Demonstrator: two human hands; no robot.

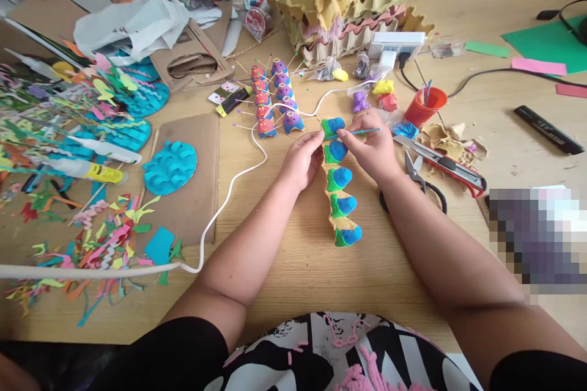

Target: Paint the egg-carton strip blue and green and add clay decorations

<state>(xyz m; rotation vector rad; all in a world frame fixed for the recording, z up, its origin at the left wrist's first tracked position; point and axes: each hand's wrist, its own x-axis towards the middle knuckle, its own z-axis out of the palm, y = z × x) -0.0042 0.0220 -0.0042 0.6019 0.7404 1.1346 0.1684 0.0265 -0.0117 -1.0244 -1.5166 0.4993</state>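
Soft daylight, faint shadows, edges visibly bowed.

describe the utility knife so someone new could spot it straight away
Find the right hand over the wooden table. Look right, past the black-handled scissors, to the utility knife. Its long silver-and-red body distinguishes it from the scissors and black marker.

A pixelated patch (539, 241) hides what lies near the right edge.

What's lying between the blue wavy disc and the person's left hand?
Between the blue wavy disc and the left hand, the head view shows cardboard, then wooden tabletop crossed by a white cable.
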